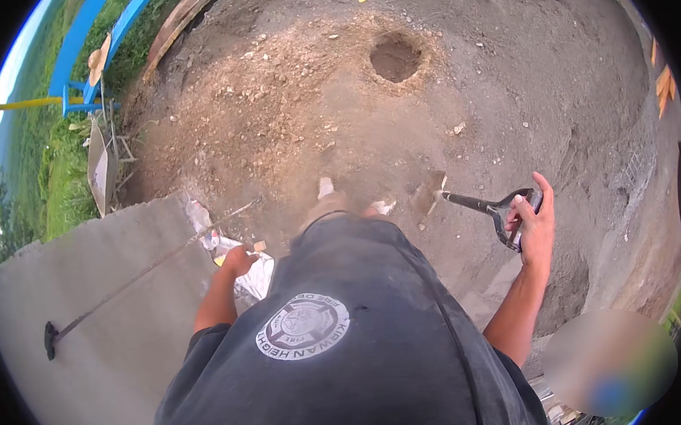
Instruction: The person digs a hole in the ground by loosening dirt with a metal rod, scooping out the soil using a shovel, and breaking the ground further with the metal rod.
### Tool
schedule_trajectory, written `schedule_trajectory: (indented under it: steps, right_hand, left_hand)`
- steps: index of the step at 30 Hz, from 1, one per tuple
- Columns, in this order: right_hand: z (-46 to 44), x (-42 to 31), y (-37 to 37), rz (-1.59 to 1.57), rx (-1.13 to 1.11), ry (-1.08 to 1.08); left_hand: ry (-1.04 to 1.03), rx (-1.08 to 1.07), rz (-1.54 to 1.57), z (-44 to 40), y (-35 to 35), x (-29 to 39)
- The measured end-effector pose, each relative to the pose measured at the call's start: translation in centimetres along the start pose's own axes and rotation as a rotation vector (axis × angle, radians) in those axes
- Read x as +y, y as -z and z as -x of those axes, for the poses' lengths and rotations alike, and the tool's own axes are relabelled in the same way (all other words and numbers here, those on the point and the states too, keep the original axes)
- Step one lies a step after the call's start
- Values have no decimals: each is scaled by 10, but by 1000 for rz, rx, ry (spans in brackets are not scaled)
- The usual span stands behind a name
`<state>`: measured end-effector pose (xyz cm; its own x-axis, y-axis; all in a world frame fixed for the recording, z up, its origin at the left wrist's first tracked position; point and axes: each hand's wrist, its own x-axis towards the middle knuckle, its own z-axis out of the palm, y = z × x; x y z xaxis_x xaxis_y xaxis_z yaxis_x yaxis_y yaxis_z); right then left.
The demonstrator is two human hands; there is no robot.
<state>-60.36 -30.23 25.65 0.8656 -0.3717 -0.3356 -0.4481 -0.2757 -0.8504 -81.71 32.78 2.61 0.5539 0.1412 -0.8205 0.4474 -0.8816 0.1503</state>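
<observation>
My right hand [532, 229] is at the black D-shaped grip of a shovel [469, 200], some fingers curled through it and one finger stretched out. The shovel slants down to the dirt, its blade [430, 192] partly blurred against the soil. My left hand [241, 261] is closed near my left side, beside a small tan block [260, 246]; whether the fingers grip the block I cannot tell. Just below and around that hand lies a white crumpled bag [259, 277]. A clear plastic bottle [198, 218] lies close by.
A round hole [395, 56] is dug in the ground ahead, with loose tan soil [271, 70] around it. A long-shafted tool [121, 292] rests across the concrete slab [119, 251] at left. Beyond stand a wheelbarrow [101, 167] and blue posts [78, 45] with a hat [100, 59].
</observation>
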Motion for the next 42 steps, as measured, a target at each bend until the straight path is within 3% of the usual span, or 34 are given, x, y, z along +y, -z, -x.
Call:
schedule_trajectory:
  steps: [4, 5, 8, 12, 14, 19, 21, 23, 24, 27, 34, 35, 37, 38, 40, 42]
  right_hand:
    - [3, 14, -57, -497, -201, -31]
    - [5, 14, -71, -580, -252, -68]
    - [13, 4, -117, -541, -337, -64]
    - [26, -13, -190, -491, -367, -97]
    - [70, -50, -235, -425, -552, -99]
    - [186, -136, -328, -258, -1048, -1]
    - [219, -154, -359, -161, -1157, 17]
    - [238, -159, -387, -62, -1284, 45]
    - [248, -159, -399, -32, -1324, 59]
    - [256, -152, -422, 21, -1391, 107]
    - [231, -166, -530, 171, -1526, 264]
    - [234, -174, -552, 216, -1533, 301]
    - [255, -193, -589, 611, -1522, 819]
    - [271, -201, -609, 668, -1560, 930]
    - [299, -214, -655, 806, -1525, 1398]
    - [330, -223, -697, 845, -1610, 1505]
  left_hand:
    - [63, 124, 144, 6, -43, -32]
    - [0, 70, 103, 14, -30, -19]
    - [-51, 248, 290, 8, -58, -41]
    - [-28, 299, 497, 35, -69, -73]
    - [-60, 355, 534, 52, -94, -110]
    - [403, 426, 776, 95, -206, -233]
    - [414, 388, 549, 111, -263, -275]
    - [611, 449, 658, 109, -336, -299]
    - [708, 468, 706, 110, -362, -299]
    - [732, 500, 961, 134, -383, -253]
    - [621, 355, 1076, 121, -395, -104]
    - [595, 350, 1067, 121, -389, -86]
    - [778, 446, 1335, 134, -369, -48]
    - [802, 471, 1316, 126, -386, -35]
    - [796, 440, 1384, 123, -394, -26]
    - [816, 462, 1409, 125, -391, -25]
